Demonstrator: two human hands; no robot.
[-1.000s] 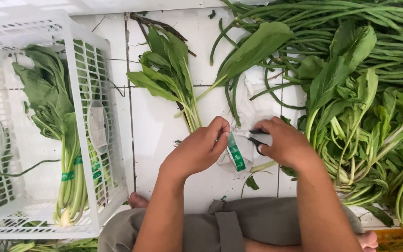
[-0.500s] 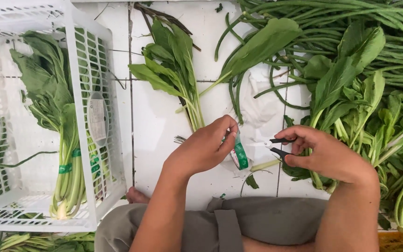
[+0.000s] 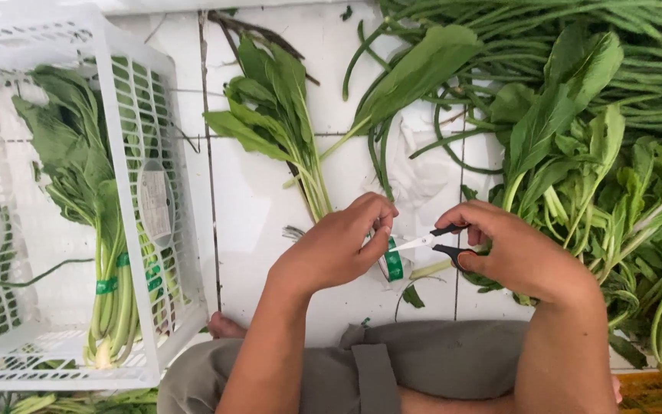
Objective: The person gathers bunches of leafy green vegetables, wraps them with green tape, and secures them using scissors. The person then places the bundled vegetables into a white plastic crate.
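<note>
My left hand (image 3: pixel 342 245) grips the stem end of a bunch of leafy greens (image 3: pixel 281 123) lying on the white tiled floor, with a green tape band (image 3: pixel 394 264) hanging by its fingers. My right hand (image 3: pixel 511 249) holds small black-handled scissors (image 3: pixel 430 241), blades pointing left at the tape beside the left fingers.
A white plastic crate (image 3: pixel 143 192) at left holds green-banded bundles (image 3: pixel 109 253). A heap of loose leafy greens (image 3: pixel 599 192) lies at right, long green beans (image 3: pixel 576 46) at top right. My grey-clad lap (image 3: pixel 362 376) is at bottom centre.
My right hand has drawn away to the right from the left hand, bringing the scissors into view with blades aimed at the tape. The left hand stays on the stems.
</note>
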